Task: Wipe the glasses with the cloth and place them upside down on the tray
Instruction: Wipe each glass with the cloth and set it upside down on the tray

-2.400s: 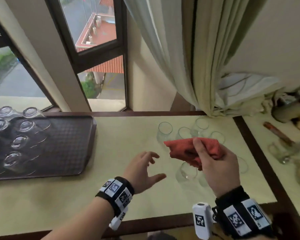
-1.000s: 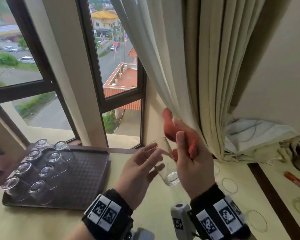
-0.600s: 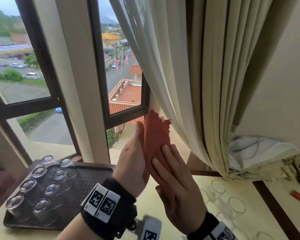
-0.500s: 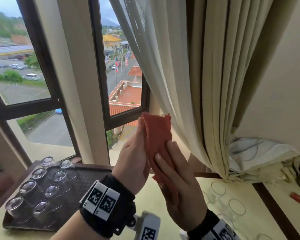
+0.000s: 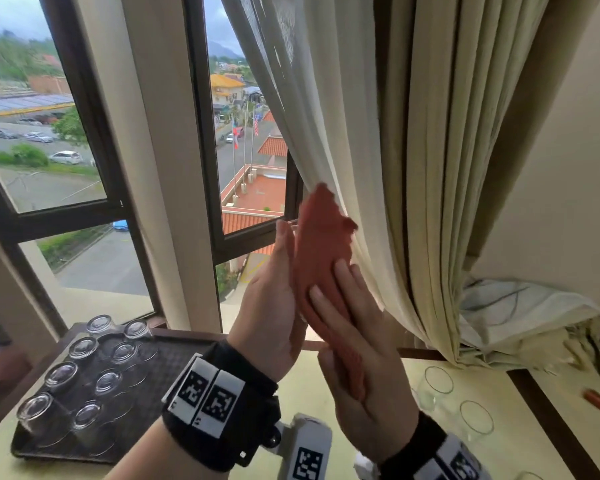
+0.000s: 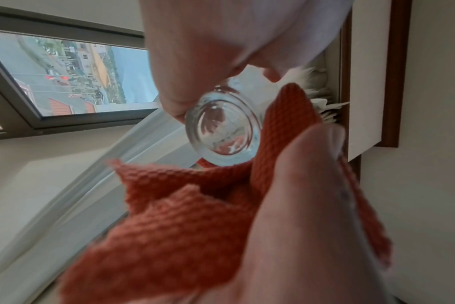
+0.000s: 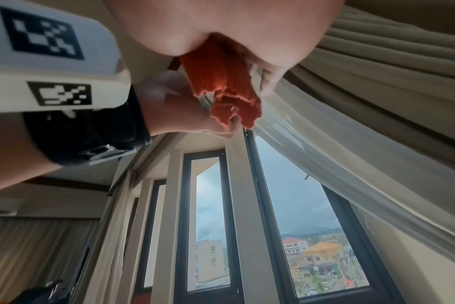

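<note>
Both hands are raised in front of the window. My left hand (image 5: 274, 289) grips a clear glass (image 6: 222, 127) near its thick base, thumb and fingers around it. An orange-red cloth (image 5: 321, 244) wraps the glass's side. My right hand (image 5: 354, 341) holds the cloth (image 7: 221, 86) against the glass, its fingers lying along the fabric. In the head view the cloth and both hands hide the glass. The dark tray (image 5: 174, 358) lies at the lower left with several glasses (image 5: 84, 348) upside down on it.
Several upright glasses (image 5: 437, 382) stand on the cream table (image 5: 49, 472) at the right, below my hands. A pale curtain (image 5: 378, 168) hangs just behind the cloth. A window frame (image 5: 201, 133) is behind the tray.
My left hand took a glass from the table and lifted it. The cloth then closed round it, and over the last half second it shifted a little between the hands.
</note>
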Motion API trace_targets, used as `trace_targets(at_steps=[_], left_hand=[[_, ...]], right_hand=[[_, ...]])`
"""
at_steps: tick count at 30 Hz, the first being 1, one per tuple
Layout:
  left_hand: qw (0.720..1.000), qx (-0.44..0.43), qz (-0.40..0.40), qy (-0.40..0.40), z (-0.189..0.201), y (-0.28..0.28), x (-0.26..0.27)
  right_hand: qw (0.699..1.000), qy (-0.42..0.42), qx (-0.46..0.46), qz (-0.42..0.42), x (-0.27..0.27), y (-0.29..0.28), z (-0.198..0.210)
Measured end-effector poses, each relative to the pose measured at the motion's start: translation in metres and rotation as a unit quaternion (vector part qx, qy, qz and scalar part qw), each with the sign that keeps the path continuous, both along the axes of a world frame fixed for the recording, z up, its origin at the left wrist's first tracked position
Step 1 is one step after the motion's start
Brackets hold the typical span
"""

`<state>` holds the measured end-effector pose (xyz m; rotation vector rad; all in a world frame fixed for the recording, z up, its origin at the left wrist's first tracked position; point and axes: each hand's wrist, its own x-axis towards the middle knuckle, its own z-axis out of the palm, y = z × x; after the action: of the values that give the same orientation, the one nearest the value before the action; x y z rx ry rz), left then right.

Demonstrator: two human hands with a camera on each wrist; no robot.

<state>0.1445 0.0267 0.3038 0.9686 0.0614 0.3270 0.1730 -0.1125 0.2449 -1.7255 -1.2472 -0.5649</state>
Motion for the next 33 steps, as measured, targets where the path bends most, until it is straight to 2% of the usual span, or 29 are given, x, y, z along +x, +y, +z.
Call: trace_targets(at_steps=[3, 6, 8, 11, 13, 15, 20, 23, 26, 28, 31, 33], left_hand=[[0.999, 0.034, 0.031, -0.004, 0.0, 0.001, -0.001], [0.999, 0.025, 0.032, -0.019, -0.006, -0.002, 0.002], [0.999, 0.007, 0.024, -0.027, -0.007, -0.007, 0.003], [0.999, -0.029, 0.015, -0.021, -0.006, -0.012, 0.002], [0.998, -0.066, -0.011, -0.016, -0.001, -0.008, 0.001], [0.998, -0.068, -0.01, -0.006, 0.002, -0.001, 0.001], [0.999, 0.046, 0.017, 0.008, 0.002, -0.003, 0.006], [0.998, 0.049, 0.03, 0.019, 0.0, -0.01, 0.006], [0.999, 0.028, -0.001, 0.037, -0.002, -0.019, 0.007], [0.999, 0.02, -0.006, 0.049, -0.005, -0.022, 0.008], [0.999, -0.012, -0.029, 0.033, -0.007, -0.017, 0.008], [0.999, -0.012, -0.016, 0.037, -0.005, -0.007, 0.009]], right_hand=[[0.997, 0.069, 0.032, 0.017, 0.001, -0.002, -0.011], [0.978, 0.191, 0.084, 0.025, 0.007, 0.004, 0.01], [0.968, 0.228, 0.099, 0.022, 0.01, 0.008, 0.029], [0.988, 0.135, 0.07, 0.032, 0.005, 0.009, 0.042], [0.998, 0.057, 0.026, 0.028, -0.002, 0.006, 0.035], [0.999, 0.031, -0.001, 0.036, -0.008, 0.001, 0.019], [0.983, 0.17, 0.045, 0.059, -0.01, -0.002, -0.002], [0.957, 0.261, 0.103, 0.073, 0.005, 0.001, 0.016], [0.936, 0.319, 0.12, 0.094, 0.015, 0.001, 0.04], [0.954, 0.269, 0.099, 0.082, 0.014, 0.002, 0.049], [0.99, 0.119, 0.042, 0.067, 0.005, 0.001, 0.039], [0.993, 0.104, 0.008, 0.063, 0.0, -0.003, 0.017]])
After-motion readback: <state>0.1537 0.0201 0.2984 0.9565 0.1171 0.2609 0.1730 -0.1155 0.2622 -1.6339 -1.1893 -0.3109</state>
